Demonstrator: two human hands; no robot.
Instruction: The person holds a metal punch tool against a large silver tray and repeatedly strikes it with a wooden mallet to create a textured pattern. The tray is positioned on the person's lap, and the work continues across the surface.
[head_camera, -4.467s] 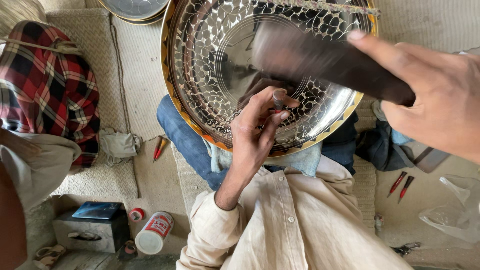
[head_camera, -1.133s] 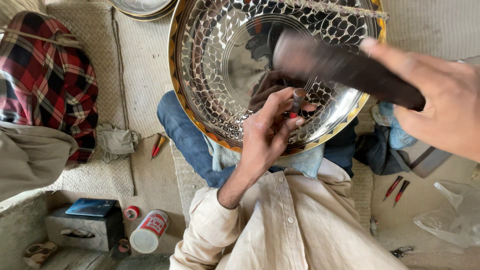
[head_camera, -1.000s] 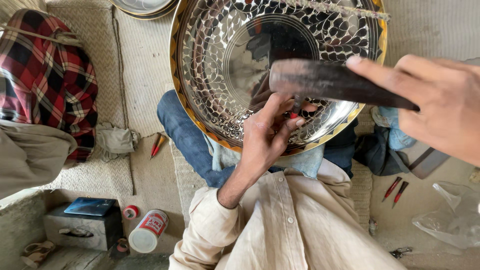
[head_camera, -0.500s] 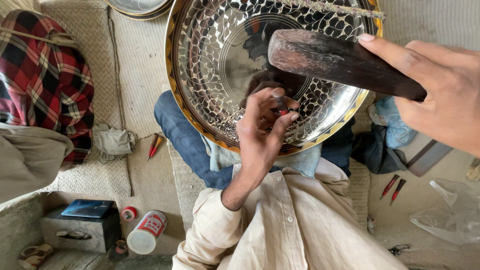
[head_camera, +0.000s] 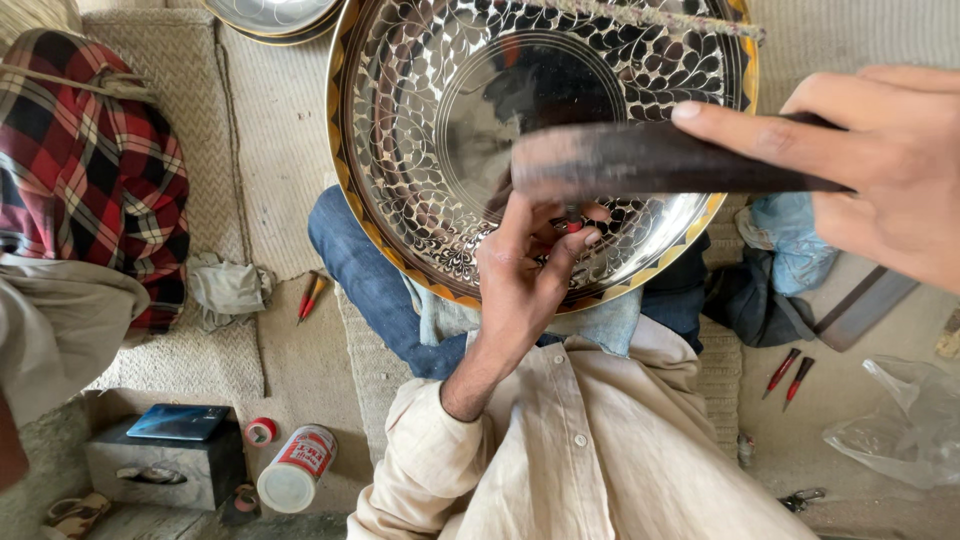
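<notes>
The left hand (head_camera: 530, 270) is pinched around a small punch-like tool (head_camera: 572, 220), fingertips bunched at its red-tipped end, which bears on the inner wall of the engraved metal plate (head_camera: 420, 150) at about 6 o'clock of the plate's centre. The right hand (head_camera: 880, 160) is clenched on a dark wooden mallet (head_camera: 640, 160), index finger laid along it, its blunt end hanging just above the left fingertips at about 12 o'clock from them; the mallet is blurred, so I cannot say whether it touches the tool.

The plate rests tilted on the person's lap, against blue jeans (head_camera: 360, 270), its gold rim toward the cream shirt (head_camera: 590, 450).

To do this step well, I judge the tool should stand steady on the pattern line and the blows stay light and square, so the tip does not skid over the polished leaf work.

Further out, two red-handled tools (head_camera: 312, 295) lie on the floor at 9 o'clock of the left hand, two more (head_camera: 790, 372) at 4 o'clock, a white can (head_camera: 295, 468) and dark box (head_camera: 165, 465) at 8 o'clock, and a plaid cloth (head_camera: 90, 170) further left
</notes>
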